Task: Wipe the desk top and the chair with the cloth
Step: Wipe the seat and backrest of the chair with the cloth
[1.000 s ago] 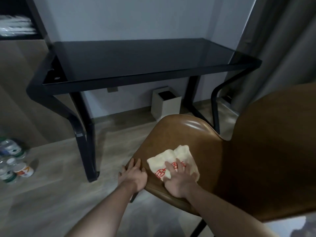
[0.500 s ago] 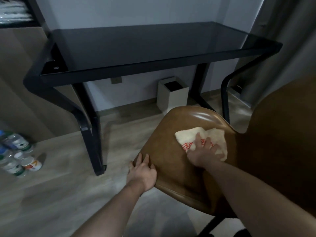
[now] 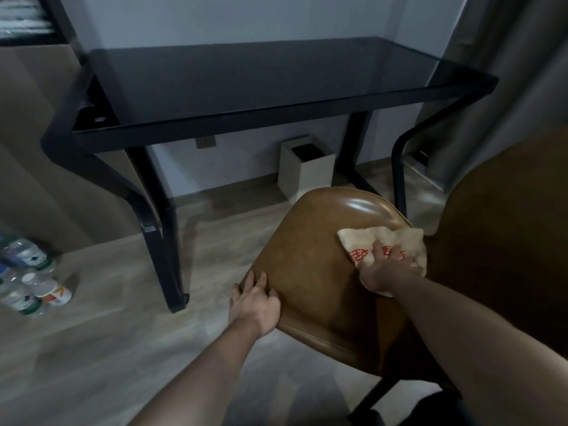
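A brown leather chair (image 3: 319, 259) stands in front of me, its seat facing me and its backrest rising at the right. A cream cloth (image 3: 408, 241) with red print lies on the seat's far right part, near the backrest. My right hand (image 3: 384, 270) presses flat on the cloth, fingers spread over it. My left hand (image 3: 253, 304) grips the seat's near left edge, thumb on top. Behind the chair stands the black desk (image 3: 246, 81) with a dark glass top.
A white square bin (image 3: 307, 169) sits on the floor under the desk. Several plastic bottles and a cup (image 3: 30, 278) lie on the wooden floor at the left. A grey curtain (image 3: 507, 56) hangs at the right. The black desk leg (image 3: 166, 250) stands left of the chair.
My right hand has slid the cloth from the seat's near edge across to its far right side. My left hand has stayed on the seat's edge.
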Available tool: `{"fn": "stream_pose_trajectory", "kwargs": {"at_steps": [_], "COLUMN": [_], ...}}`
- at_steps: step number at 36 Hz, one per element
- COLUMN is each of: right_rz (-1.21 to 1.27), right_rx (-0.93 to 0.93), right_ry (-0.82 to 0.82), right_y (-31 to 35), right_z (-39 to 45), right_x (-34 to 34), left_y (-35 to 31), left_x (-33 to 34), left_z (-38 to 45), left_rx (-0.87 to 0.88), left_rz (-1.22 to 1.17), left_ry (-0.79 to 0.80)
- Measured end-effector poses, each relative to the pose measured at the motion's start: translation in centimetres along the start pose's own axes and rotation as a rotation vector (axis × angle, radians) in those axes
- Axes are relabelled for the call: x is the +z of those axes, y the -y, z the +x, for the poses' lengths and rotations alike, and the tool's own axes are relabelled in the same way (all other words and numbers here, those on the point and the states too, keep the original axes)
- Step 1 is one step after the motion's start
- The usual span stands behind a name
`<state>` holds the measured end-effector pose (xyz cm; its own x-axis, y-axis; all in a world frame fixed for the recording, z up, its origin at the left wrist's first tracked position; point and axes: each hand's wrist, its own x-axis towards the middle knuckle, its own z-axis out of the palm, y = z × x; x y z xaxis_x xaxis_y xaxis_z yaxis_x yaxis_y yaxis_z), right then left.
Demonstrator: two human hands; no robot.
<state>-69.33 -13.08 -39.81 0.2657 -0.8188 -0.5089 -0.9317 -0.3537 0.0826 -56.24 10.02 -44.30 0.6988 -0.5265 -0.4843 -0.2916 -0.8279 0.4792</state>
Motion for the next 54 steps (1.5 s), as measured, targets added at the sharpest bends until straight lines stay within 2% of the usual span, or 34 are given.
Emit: {"fn": "stream_pose_trajectory", "kwargs": {"at_steps": [9,16,18,22,25,31,39,44,51,54], "right_rz": [-0.076,-0.02,0.011,0.076,0.089,0.004,-0.068,-0.05,0.171,0.186], "right_rx": [-0.049,-0.107,-0.138,-0.217,-0.296,-0.488,-0.617,-0.648,-0.504,-0.474], "right_ry": [0.098,0.16,0.189,0.198,0.166,0.048,-0.021,-0.014,0.08,0.11], "right_y": [-1.2,-0.5,0.5,2.8,4.6,9.4,14.6,12.3,4.5,1.2], "right_z": [-6.9,-8.6,-8.8,-8.7,-7.9,-5.8,-3.7,-4.7,-9.3,-11.1], "right_x": [4.3,5.9,6.3,6.9,7.1,6.4,5.2,4.7,6.5,6.7], "left_y": [0.5,1.1,1.4,1.9,2.2,2.4,2.4,2.3,1.8,1.7], "left_x": [-0.4,-0.6,-0.2,1.4,2.1,2.4,2.2,2.1,1.5,1.3], "left_z": [-0.8,-0.3,-0.1,-0.4,-0.2,1.3,2.4,2.2,1.1,0.5], "left_rx": [0.009,0.031,0.011,-0.052,-0.054,-0.097,-0.188,-0.216,-0.222,-0.209], "left_rz": [-0.107,-0.226,-0.286,-0.559,-0.639,-0.597,-0.46,-0.428,-0.446,-0.47], "left_ry": [-0.009,0.008,-0.037,-0.27,-0.316,-0.319,-0.263,-0.249,-0.219,-0.203]}}
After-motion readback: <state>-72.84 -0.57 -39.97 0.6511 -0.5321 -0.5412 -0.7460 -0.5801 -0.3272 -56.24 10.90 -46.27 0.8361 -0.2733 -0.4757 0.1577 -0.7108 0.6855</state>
